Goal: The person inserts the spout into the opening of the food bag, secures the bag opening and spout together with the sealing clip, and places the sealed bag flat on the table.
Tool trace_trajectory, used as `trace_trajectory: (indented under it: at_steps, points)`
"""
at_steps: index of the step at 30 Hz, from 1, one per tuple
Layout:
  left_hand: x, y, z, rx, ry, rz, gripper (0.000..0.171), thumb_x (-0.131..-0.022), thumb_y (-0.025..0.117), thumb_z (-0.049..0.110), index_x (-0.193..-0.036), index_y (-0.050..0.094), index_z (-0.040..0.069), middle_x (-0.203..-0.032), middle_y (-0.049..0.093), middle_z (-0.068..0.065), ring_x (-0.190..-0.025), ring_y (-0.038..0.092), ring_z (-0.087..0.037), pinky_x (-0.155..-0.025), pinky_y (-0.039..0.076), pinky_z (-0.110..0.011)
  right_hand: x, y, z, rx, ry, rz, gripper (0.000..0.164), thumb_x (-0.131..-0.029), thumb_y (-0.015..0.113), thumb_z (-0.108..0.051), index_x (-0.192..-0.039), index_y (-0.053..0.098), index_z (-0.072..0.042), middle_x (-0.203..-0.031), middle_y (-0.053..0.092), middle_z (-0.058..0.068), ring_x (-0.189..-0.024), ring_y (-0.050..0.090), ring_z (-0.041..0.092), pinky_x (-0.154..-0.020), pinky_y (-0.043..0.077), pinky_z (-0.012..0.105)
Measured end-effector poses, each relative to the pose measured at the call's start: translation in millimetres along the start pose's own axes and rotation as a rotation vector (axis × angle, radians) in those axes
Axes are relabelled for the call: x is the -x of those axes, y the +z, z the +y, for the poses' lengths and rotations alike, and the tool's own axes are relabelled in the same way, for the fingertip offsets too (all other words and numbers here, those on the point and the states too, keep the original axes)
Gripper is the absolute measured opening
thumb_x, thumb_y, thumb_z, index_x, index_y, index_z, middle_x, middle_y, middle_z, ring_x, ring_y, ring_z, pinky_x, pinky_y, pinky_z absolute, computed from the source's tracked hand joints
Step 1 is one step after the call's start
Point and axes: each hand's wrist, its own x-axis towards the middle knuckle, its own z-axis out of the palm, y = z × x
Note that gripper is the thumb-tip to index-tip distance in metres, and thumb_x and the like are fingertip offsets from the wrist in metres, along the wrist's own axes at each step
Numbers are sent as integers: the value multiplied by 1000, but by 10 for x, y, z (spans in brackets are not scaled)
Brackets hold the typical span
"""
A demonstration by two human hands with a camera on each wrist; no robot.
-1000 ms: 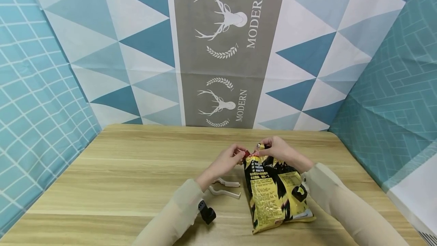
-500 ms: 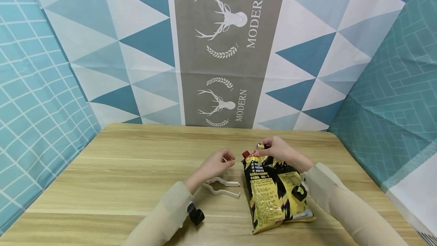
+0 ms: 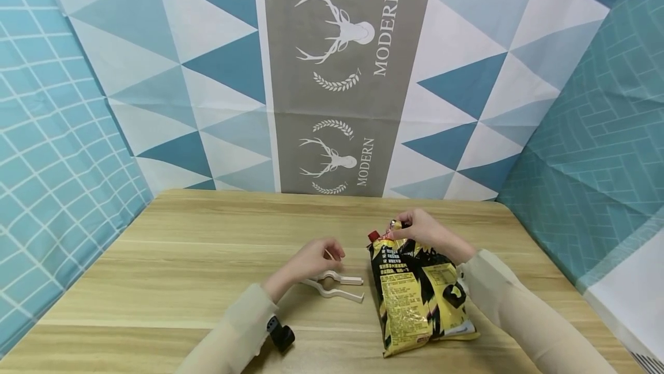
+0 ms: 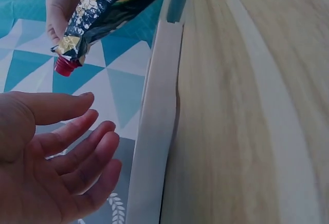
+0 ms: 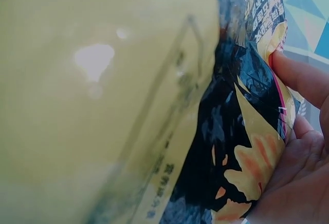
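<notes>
Left fingers [image 3: 333,244] have shifted leftward — wood-grain table [image 3: 207,259] below, patterned backdrop [image 3: 223,34] beyond.

head: bright, even | left wrist: dim, bluish | right wrist: white glare on bag [image 5: 149,95], near side blurred

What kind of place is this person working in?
Probably a makeshift tabletop booth: there is a wood-grain table, a creased backdrop printed with deer heads and triangles, and a tile-patterned sheet on the left.
</notes>
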Motion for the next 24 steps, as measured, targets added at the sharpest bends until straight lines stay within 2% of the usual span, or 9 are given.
trace_trajectory:
  at_steps: [1, 5, 8, 13, 17, 24]
  points:
    - [14, -10, -3, -10, -1, -7, 14, -77, 67, 5, -88, 61, 0, -79, 61, -3, -71, 56, -13, -65, 44, -22, 4, -1, -3, -1, 4, 5, 16, -83, 66, -18, -88, 65, -3, -57, 42, -3, -44, 20, 10, -59, 33, 29]
    - [69, -40, -22, -75, -9, -51, 6, -75, 67, 3, -78, 61, 3, -74, 60, -1, -67, 55, -12, -59, 44, -22, 10, 1, -4, 7, -4, 1, 13, -83, 65, -17, -84, 64, -4, -59, 40, -3, -43, 22, 10, -50, 30, 26]
    - [99, -46, -37, -125, -23, -76, 5, -74, 67, 2, -74, 62, 5, -71, 61, 1, -65, 53, -10, -57, 43, -22, 8, 2, 4, 10, -8, -5, 13, -84, 64, -17, -81, 63, -5, -53, 32, -3, -42, 21, 10, -45, 26, 25]
    - [119, -42, -53, -194, -50, -90, 9, -71, 69, 4, -70, 62, 10, -67, 59, 5, -65, 49, -8, -61, 39, -23, 2, 6, 9, 14, -7, -3, 13, -83, 65, -18, -82, 64, -5, -54, 34, -4, -42, 21, 10, -47, 27, 26]
    - [125, -31, -50, -256, -66, -91, 10, -68, 73, 6, -72, 66, 11, -65, 55, 7, -65, 45, -10, -61, 36, -25, -6, 13, 12, 15, -11, -10, 12, -84, 64, -17, -80, 63, -6, -54, 35, -4, -43, 21, 10, -46, 26, 25]
    - [122, -38, -36, -332, -63, -61, 17, -70, 74, 13, -84, 68, 8, -76, 58, -1, -71, 44, -12, -65, 37, -29, -17, 19, 13, 21, -23, -8, 11, -84, 64, -16, -83, 65, -5, -54, 41, -2, -44, 21, 10, -53, 30, 28]
